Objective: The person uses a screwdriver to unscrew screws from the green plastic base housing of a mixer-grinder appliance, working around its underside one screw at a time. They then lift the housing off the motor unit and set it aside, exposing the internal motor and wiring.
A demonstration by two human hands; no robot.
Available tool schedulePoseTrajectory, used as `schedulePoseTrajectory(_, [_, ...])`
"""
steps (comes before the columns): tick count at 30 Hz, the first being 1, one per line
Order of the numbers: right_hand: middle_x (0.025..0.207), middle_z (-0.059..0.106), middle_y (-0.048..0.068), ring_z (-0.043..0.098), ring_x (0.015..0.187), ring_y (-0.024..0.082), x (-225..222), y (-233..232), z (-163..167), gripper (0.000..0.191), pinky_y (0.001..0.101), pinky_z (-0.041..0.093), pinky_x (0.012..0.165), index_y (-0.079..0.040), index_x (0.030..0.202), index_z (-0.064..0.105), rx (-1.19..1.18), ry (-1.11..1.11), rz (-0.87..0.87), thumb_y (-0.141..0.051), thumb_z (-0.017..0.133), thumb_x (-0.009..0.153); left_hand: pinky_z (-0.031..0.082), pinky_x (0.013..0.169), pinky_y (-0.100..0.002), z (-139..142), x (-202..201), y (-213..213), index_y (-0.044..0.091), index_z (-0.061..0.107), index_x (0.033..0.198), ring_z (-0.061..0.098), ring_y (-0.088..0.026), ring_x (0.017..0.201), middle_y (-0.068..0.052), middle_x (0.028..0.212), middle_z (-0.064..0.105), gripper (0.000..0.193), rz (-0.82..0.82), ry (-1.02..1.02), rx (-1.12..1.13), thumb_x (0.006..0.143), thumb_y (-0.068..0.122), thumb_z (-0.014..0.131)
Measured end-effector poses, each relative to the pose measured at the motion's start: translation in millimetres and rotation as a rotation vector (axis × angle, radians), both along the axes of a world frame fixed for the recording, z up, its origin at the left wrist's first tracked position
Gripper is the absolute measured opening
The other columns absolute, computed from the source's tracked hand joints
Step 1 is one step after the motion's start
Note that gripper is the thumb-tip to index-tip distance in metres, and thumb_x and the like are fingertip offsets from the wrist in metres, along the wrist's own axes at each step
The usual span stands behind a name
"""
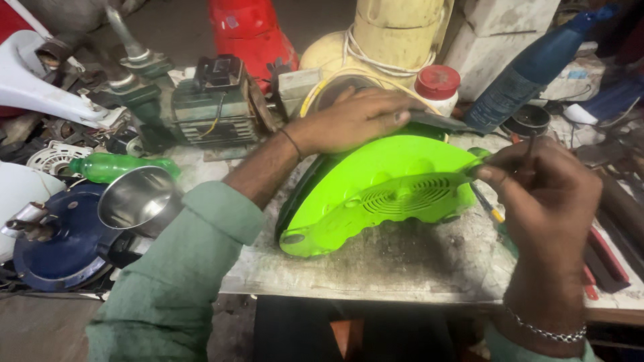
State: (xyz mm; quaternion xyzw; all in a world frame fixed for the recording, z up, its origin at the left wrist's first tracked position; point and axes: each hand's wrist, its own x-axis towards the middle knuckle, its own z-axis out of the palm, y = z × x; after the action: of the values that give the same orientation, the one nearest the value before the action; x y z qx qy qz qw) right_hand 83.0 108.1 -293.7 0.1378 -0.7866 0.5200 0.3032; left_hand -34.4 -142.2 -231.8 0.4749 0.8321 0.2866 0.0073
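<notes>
Your left hand (355, 119) lies flat, fingers spread, on the upper edge of the bright green round plastic housing with a vented grille (382, 191), which stands tilted on the grimy worktop (402, 261). Your right hand (543, 188) is pinched closed around a thin dark tool (530, 149) at the housing's right edge. A steel bowl (137, 198) sits well left.

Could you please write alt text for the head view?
A left hand steadies a bright green round cover tilted on a worn bench, while the right hand holds a thin tool at its edge. Motors and bottles crowd behind.
</notes>
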Motion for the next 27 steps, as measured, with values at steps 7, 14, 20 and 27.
schedulePoseTrajectory(7, [0.113,0.067,0.009,0.070,0.099,0.012,13.0,1.2,-1.6,0.018,0.0235,0.059,0.076,0.000,0.086,0.060,0.090,-0.030,-0.095,0.003,0.078,0.086,0.035,0.121,-0.049,-10.9,2.1,-14.9,0.015,0.048,0.155,0.051,-0.028,0.144,-0.014,0.155,0.056,0.059,0.026,0.008,0.131,0.105,0.048,0.054])
schedulePoseTrajectory(14, [0.106,0.070,0.008,0.069,0.093,0.010,14.3,-2.3,1.7,0.036,0.0218,0.058,0.076,0.001,0.120,0.062,0.026,-0.147,-0.100,0.002,0.073,0.086,0.041,0.119,-0.050,-16.0,67.3,-64.8,-0.001,0.039,0.158,0.052,-0.040,0.144,-0.029,0.156,0.050,0.082,0.322,0.227,0.191,0.101,0.051,0.068])
schedulePoseTrajectory(20, [0.116,0.068,0.015,0.067,0.093,0.016,17.2,3.2,-5.1,0.035,0.0255,0.056,0.078,0.006,0.120,0.069,0.267,-0.069,-0.113,0.005,0.080,0.087,0.054,0.110,-0.042,-84.9,174.3,-80.3,0.001,0.052,0.143,0.063,-0.030,0.127,-0.016,0.134,0.064,0.068,0.649,0.442,0.498,0.089,0.021,0.087])
schedulePoseTrajectory(27, [0.107,0.067,0.008,0.067,0.090,0.009,16.1,6.5,-18.7,0.028,0.0224,0.057,0.074,0.003,0.121,0.066,0.183,-0.079,-0.058,-0.001,0.079,0.096,0.053,0.086,-0.030,-179.7,224.4,-36.4,0.000,0.057,0.122,0.062,-0.019,0.097,-0.009,0.107,0.063,0.046,1.105,-0.274,1.115,0.083,-0.006,0.081])
